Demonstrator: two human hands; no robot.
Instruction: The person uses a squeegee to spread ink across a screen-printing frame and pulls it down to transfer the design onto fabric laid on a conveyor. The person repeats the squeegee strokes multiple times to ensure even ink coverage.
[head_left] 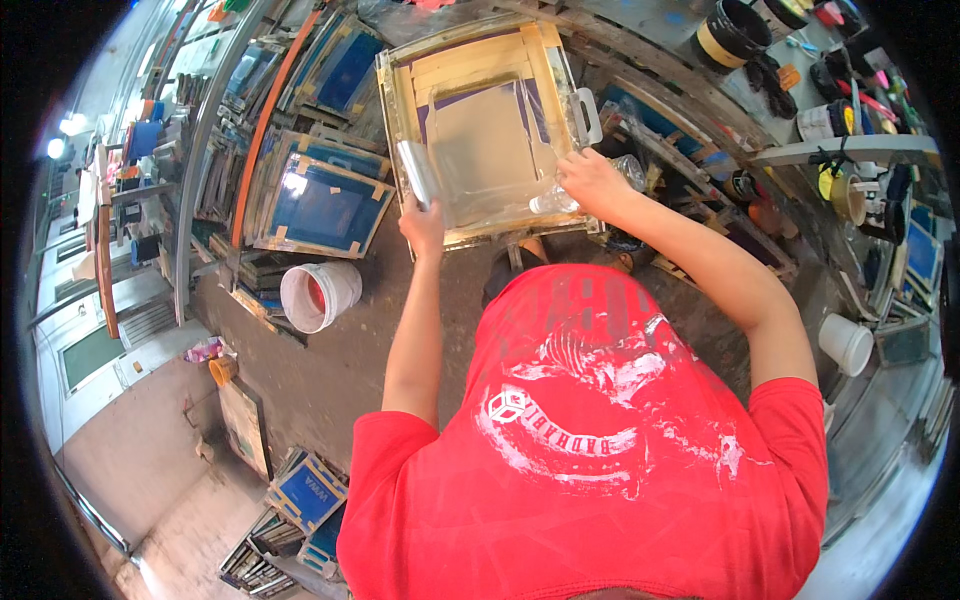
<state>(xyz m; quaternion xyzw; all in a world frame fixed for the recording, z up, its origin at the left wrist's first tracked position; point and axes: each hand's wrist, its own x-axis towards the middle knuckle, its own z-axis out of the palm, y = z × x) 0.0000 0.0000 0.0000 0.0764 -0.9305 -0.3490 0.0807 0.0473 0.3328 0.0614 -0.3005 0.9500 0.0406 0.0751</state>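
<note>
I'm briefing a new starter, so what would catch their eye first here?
Probably the bright red shirt filling the lower middle. At top centre, the left hand holds a silvery tool and the right hand a clear bottle at a yellow-taped frame. A white bucket sits on the floor at left.

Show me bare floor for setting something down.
Bare dark floor shows between the leftmost white plastic bucket, the stacked blue rectangular frames and the left forearm. Upper right is crowded with round black tubs.
</note>
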